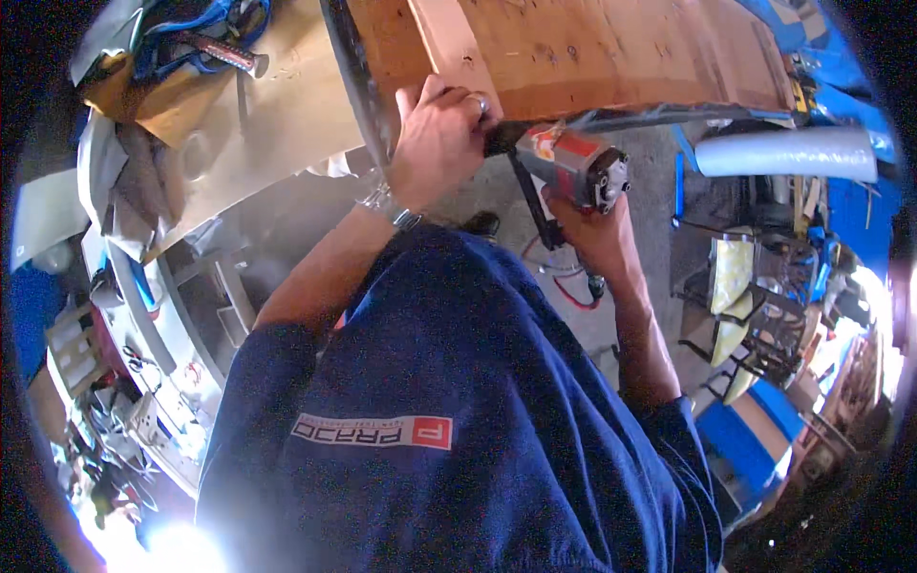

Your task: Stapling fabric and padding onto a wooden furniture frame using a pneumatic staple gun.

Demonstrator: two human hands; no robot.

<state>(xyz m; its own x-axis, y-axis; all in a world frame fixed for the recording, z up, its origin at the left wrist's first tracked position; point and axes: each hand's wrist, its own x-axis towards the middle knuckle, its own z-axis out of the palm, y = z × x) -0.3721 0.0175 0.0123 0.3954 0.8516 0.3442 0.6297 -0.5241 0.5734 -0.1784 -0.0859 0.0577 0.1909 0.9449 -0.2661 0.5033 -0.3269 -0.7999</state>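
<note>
My left hand (439,138), wearing a ring and a metal wristwatch, is closed around the near end of a pale wooden strip (444,33). That strip lies across a reddish-brown wooden panel (592,53) with a dark edge. In my right hand (600,234) is a red and silver air-powered nail gun (578,167), gripped by its handle. The tool's nose is close beside my left hand at the panel's near edge, and the exact contact there is hidden. Its black magazine (537,201) slants downward, and a red hose (578,296) hangs below the handle.
A brown sheet-covered table (277,124) stands left of the panel, with a hammer (229,55) and blue straps on it. At right are a silvery roll (788,155) and stacked chairs with yellowish seats (731,277). Cluttered white shelving (158,325) stands at left.
</note>
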